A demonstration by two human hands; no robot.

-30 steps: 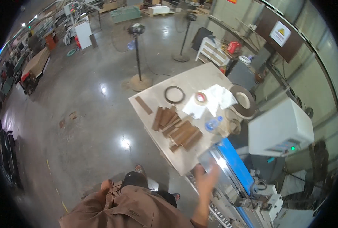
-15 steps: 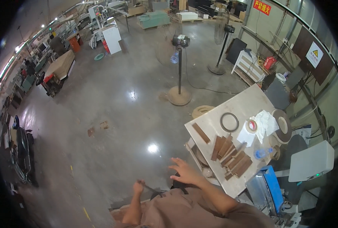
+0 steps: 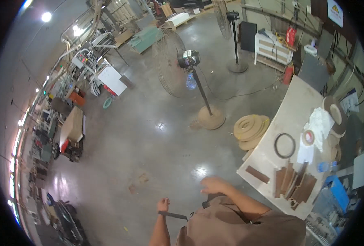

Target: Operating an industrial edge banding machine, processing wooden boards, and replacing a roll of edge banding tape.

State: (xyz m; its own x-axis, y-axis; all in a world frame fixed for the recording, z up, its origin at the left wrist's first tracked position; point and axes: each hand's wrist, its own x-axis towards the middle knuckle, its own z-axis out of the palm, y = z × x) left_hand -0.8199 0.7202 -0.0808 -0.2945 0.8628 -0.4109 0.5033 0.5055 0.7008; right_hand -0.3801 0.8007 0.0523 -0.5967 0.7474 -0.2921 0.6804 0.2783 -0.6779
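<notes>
My left hand [image 3: 163, 204] is closed low in front of my body, its fingers curled in; whether anything is inside does not show. A dark strip [image 3: 174, 215] runs from beside that wrist toward my brown shirt; I cannot tell whether it is worn or stands behind. My right hand [image 3: 214, 185] hangs above the floor in front of my shirt, fingers loosely out, holding nothing. Nearest to it is the worktable [image 3: 268, 143] on the right. On this lie brown strips [image 3: 294, 182], a single brown strip [image 3: 257, 174], a dark ring [image 3: 284, 145] and a tape roll [image 3: 308, 137].
Coiled edging rolls [image 3: 251, 128] sit on the floor beside the table. Farther off stand a pedestal fan [image 3: 189, 58] and a second fan [image 3: 232, 16], with a cable across the floor. A pallet jack [image 3: 71, 149] with boards is at left, a black scooter [image 3: 67, 223] nearer.
The view has turned left and tilted, so the table sits farther right and the fan leans. My right hand's spread fingers have drawn closer together. My left hand stays low and closed.
</notes>
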